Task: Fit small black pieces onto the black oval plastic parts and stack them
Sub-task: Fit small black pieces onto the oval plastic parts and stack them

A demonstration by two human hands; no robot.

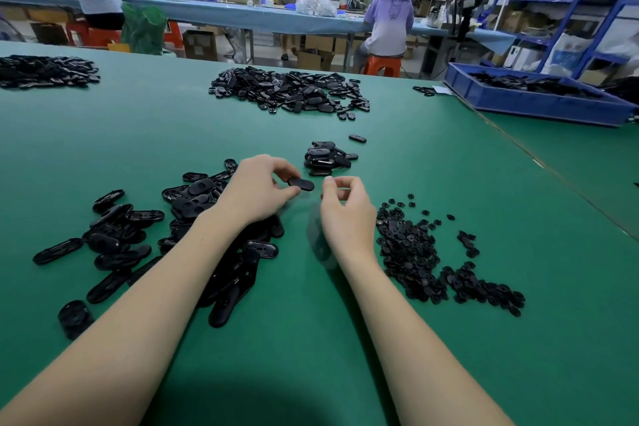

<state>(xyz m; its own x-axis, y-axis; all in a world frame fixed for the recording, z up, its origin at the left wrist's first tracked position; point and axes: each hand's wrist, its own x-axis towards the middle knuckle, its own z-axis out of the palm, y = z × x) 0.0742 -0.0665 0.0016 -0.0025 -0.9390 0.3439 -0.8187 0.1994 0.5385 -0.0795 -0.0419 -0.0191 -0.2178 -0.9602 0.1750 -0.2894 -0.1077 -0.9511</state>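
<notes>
My left hand (257,188) pinches one black oval part (301,183) between thumb and fingers, just above the green table. My right hand (344,209) hovers beside it with curled fingers, thumb and forefinger nearly touching; whether a small piece sits between them I cannot tell. A loose heap of oval parts (145,235) lies under and left of my left forearm. Small black pieces (425,252) are scattered to the right of my right wrist. A short stack of oval parts (325,159) stands just beyond my hands.
A larger pile of black parts (290,90) lies farther back at centre, another pile (45,71) at the far left. A blue bin (532,100) with black parts stands at the back right. Two people sit at a long bench behind the green table (138,135).
</notes>
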